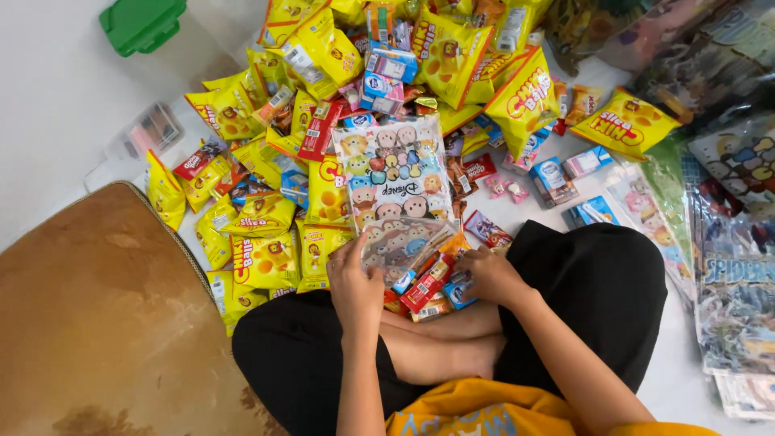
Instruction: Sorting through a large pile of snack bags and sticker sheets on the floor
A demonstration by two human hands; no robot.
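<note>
I sit cross-legged on a white floor in front of a heap of snacks. A clear printed gift bag with cartoon characters (pixel 393 182) lies ahead of my knees, its open end toward me. My left hand (pixel 353 284) grips the bag's near left edge. My right hand (pixel 490 274) rests at the bag's mouth on small packets, among them a red wrapped bar (pixel 425 284) and a blue packet (pixel 458 292). Whether the right hand actually grasps one of them I cannot tell.
Many yellow snack bags (pixel 323 56) and small blue cartons (pixel 554 179) cover the floor ahead. Stacks of printed gift bags (pixel 731 266) lie at the right. A brown rug (pixel 97 323) is on the left, a green lid (pixel 141 24) at the top left.
</note>
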